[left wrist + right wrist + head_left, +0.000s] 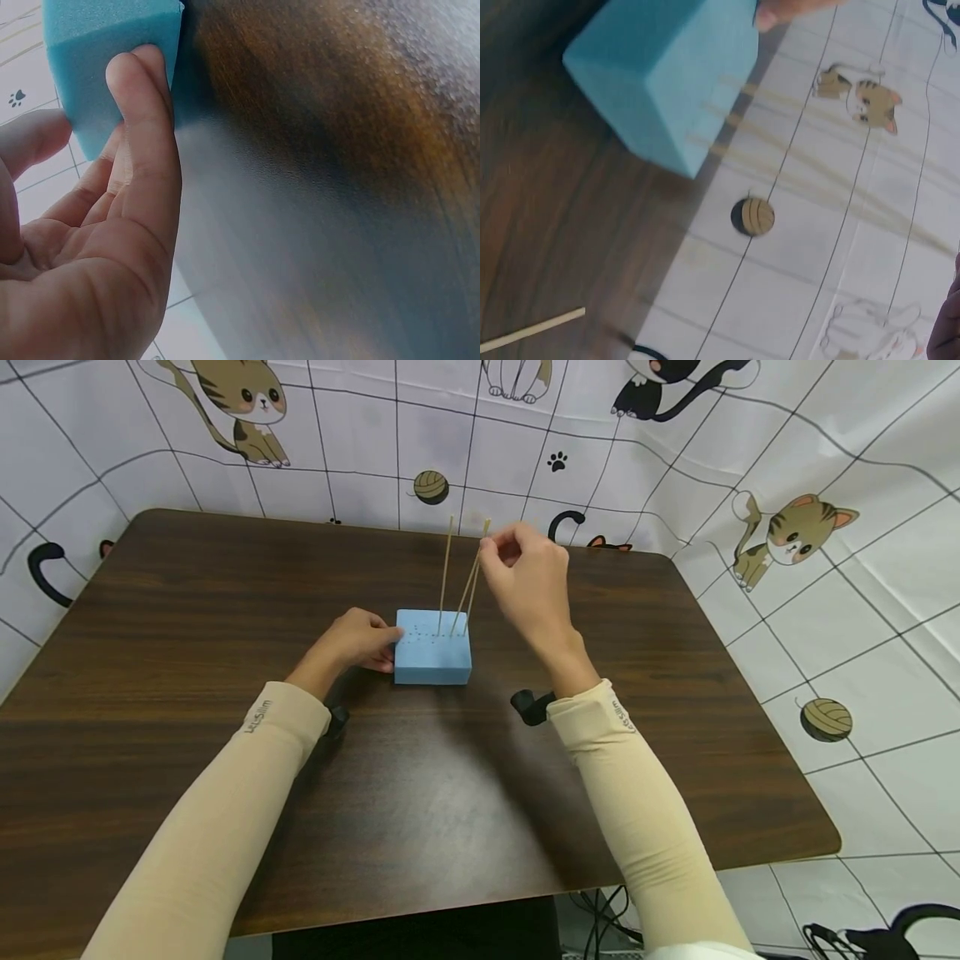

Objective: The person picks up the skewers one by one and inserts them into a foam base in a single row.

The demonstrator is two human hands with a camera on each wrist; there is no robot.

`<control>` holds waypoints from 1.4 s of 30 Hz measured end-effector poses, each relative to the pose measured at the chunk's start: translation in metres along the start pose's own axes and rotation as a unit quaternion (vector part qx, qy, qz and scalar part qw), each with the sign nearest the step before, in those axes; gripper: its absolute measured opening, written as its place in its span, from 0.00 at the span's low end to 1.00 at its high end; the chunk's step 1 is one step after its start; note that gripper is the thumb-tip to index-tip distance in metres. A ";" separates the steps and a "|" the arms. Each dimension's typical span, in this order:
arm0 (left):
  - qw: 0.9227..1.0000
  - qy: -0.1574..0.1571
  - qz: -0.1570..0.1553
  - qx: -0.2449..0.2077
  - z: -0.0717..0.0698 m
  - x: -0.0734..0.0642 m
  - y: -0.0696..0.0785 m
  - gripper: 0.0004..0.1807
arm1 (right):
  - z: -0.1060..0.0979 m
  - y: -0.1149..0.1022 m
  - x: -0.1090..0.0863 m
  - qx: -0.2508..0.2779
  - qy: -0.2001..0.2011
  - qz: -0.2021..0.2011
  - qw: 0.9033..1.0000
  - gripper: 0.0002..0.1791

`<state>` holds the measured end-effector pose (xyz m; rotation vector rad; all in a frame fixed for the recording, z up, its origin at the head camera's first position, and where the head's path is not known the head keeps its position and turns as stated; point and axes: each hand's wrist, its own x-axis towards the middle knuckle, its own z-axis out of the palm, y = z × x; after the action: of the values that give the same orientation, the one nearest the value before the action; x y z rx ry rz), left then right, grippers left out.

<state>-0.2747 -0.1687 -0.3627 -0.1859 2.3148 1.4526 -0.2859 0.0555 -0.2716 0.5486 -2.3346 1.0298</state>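
Observation:
A light blue foam block with small holes in its top sits on the brown table. Three thin wooden sticks stand in it, two of them leaning together near their upper ends. My left hand holds the block's left end, its thumb at the top edge and fingers against the side. High above the block, my right hand pinches a stick near its top; its fingers hide exactly how many sticks it grips. In the right wrist view, the sticks run from the block toward the fingers at the right edge.
Another stick shows at the lower left of the right wrist view. A white sheet with grid lines and cartoon cats hangs behind the table. Dark cables lie below the table's front edge.

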 end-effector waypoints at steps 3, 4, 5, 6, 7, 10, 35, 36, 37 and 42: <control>1.000 0.000 0.004 0.003 0.000 0.000 0.000 0.23 | -0.008 0.009 0.006 -0.013 -0.002 0.020 1.000 0.11; 1.000 0.000 0.005 0.003 0.000 0.000 -0.001 0.23 | -0.011 0.012 0.008 -0.021 -0.006 0.027 0.999 0.11; 1.000 0.001 0.005 0.004 0.000 0.000 -0.001 0.23 | -0.013 0.015 0.010 -0.028 -0.014 0.037 0.999 0.12; 1.000 0.001 0.005 0.004 0.000 0.000 -0.001 0.23 | -0.016 0.018 0.011 -0.035 -0.023 0.047 0.998 0.12; 1.000 0.002 0.005 0.005 0.000 0.000 -0.001 0.23 | -0.018 0.021 0.013 -0.045 -0.034 0.058 0.997 0.12; 1.000 0.001 0.002 0.004 0.000 -0.001 0.000 0.24 | -0.022 0.031 0.016 -0.071 -0.069 0.100 0.990 0.12; 1.000 0.003 -0.007 -0.004 0.000 0.000 -0.001 0.23 | -0.004 0.109 0.008 -0.201 -0.292 0.298 0.886 0.15; 1.000 0.003 -0.007 -0.004 0.001 0.000 -0.001 0.23 | -0.005 0.111 0.008 -0.203 -0.300 0.306 0.881 0.17; 1.000 0.003 -0.007 -0.003 0.001 0.000 -0.001 0.23 | -0.005 0.112 0.007 -0.204 -0.308 0.313 0.875 0.21; 1.000 0.000 -0.003 -0.005 0.001 0.000 -0.002 0.22 | -0.004 0.118 0.003 -0.201 -0.344 0.341 0.852 0.25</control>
<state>-0.2744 -0.1686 -0.3646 -0.1961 2.3058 1.4610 -0.3519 0.1323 -0.3323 -0.1522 -3.4119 0.6000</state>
